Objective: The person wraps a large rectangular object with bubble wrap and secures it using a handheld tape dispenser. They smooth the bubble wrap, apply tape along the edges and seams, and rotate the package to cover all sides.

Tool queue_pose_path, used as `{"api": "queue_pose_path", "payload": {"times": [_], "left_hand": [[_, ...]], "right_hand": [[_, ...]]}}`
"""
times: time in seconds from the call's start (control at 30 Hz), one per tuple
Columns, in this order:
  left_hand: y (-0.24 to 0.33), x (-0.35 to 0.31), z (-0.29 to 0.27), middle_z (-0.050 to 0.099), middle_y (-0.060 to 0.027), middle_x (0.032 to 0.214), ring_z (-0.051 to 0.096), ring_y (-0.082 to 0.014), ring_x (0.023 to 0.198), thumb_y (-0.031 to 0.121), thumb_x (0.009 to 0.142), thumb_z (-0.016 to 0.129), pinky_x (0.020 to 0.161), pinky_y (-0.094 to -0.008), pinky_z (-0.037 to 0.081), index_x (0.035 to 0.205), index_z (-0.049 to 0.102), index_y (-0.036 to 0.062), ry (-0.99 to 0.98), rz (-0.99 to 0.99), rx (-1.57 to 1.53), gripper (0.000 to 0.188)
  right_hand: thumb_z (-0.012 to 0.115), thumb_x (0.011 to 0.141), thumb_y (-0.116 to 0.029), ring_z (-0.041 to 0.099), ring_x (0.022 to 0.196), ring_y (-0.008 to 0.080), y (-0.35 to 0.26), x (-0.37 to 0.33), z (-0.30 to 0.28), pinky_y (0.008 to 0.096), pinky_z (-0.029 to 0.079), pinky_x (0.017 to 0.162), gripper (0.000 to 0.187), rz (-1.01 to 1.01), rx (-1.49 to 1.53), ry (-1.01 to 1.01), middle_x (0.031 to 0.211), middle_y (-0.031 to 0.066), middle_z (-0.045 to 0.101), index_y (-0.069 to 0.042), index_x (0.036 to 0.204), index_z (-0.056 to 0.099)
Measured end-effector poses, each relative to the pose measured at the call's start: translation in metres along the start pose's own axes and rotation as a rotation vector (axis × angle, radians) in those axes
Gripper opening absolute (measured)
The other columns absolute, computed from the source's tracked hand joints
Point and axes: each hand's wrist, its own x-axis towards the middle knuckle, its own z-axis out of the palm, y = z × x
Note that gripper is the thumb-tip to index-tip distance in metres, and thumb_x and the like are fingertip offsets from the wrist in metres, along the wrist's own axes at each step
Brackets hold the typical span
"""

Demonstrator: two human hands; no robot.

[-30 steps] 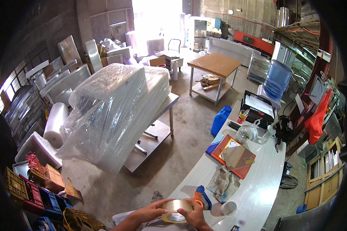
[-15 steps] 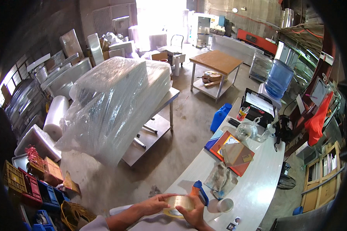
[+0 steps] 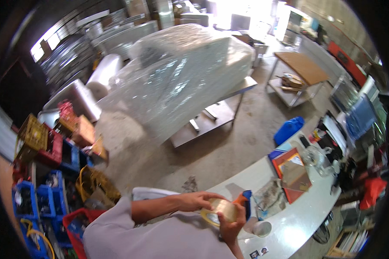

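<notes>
A wide roll of clear packing tape (image 3: 226,209) with a yellowish rim is held between my hands, close to my body at the desk's near edge. My left hand (image 3: 201,201) reaches across from the left, fingers closed on the roll's upper side. My right hand (image 3: 233,221) grips it from the right, its thumb pressed on the near face. Just beyond my right fingers is an orange and blue piece (image 3: 247,199), perhaps a tape dispenser; whether it joins the roll is hidden. A white cup (image 3: 262,228) stands right of my right hand.
On the pale desk (image 3: 291,228) lie a stained rag (image 3: 270,196) and an orange folder (image 3: 294,196). A bubble-wrapped bulky load (image 3: 181,82) rests on a metal table ahead. Blue bins (image 3: 26,198) and crates stand left; a blue jug (image 3: 288,130) is beyond the desk.
My view has swung left and down, so the scene shifts rightward and more of my left sleeve and the bins shows. Both hands keep hold of the tape roll.
</notes>
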Motion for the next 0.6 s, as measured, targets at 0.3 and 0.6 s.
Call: {"api": "queue_pose_path", "payload": {"times": [0.3, 0.6], "left_hand": [[-0.011, 0.003, -0.001, 0.051, -0.0119, 0.148, 0.049, -0.0203, 0.134, 0.007, 0.089, 0.065, 0.116, -0.0344, 0.036, 0.152, 0.041, 0.0008, -0.112, -0.02, -0.142, 0.068], [0.004, -0.006, -0.001, 0.057, -0.0115, 0.139, 0.05, -0.0199, 0.131, 0.023, 0.099, 0.056, 0.111, -0.0339, 0.038, 0.144, 0.051, 0.0009, 0.285, 0.169, 0.599, 0.05]], "right_hand": [[0.092, 0.068, -0.025, 0.062, 0.092, 0.0337, -0.008, -0.006, 0.001, 0.0414, 0.051, 0.083, 0.06, 0.01, 0.005, -0.004, 0.101, 0.0162, 0.061, 0.002, 0.11, 0.059], [0.092, 0.074, -0.031, 0.064, 0.099, 0.0275, -0.017, 0.0, 0.012, 0.0395, 0.052, 0.087, 0.06, 0.13, 0.073, 0.092, 0.102, 0.014, 0.066, 0.001, 0.114, 0.06]]}}
